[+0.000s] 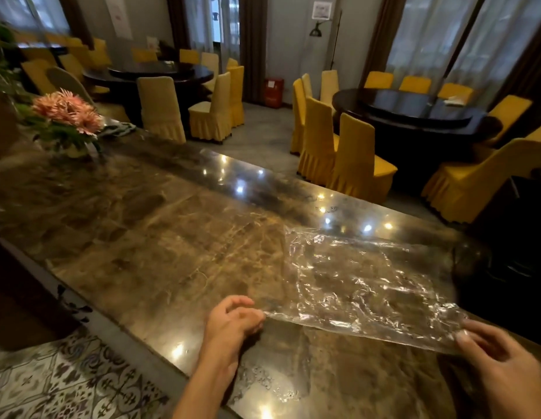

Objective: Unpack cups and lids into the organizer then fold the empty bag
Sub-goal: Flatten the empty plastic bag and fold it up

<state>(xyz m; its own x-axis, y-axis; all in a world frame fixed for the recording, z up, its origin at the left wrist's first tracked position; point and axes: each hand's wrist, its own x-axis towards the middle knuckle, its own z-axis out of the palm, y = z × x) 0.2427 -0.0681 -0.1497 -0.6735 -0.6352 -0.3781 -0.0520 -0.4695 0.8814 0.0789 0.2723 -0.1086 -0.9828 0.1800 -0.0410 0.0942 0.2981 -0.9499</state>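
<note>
Head view looks down on two bare hands gripping the near edge of a clear, crinkled plastic bag [363, 282]. At about 6 o'clock the left hand [233, 320] has its fingers curled together, pinching the bag's near left corner. At about 4 o'clock the right hand [499, 355] clamps the near right corner between thumb and fingers. Between them that edge is lifted just off the polished brown marble counter [148, 237], while the rest of the bag lies spread flat, running away toward 2 o'clock. Well apart at 10 o'clock stands a bunch of pink flowers [66, 111]. Beyond the counter, from 12 to 2 o'clock, yellow-covered chairs [357, 158] ring dark round tables [414, 111].
</note>
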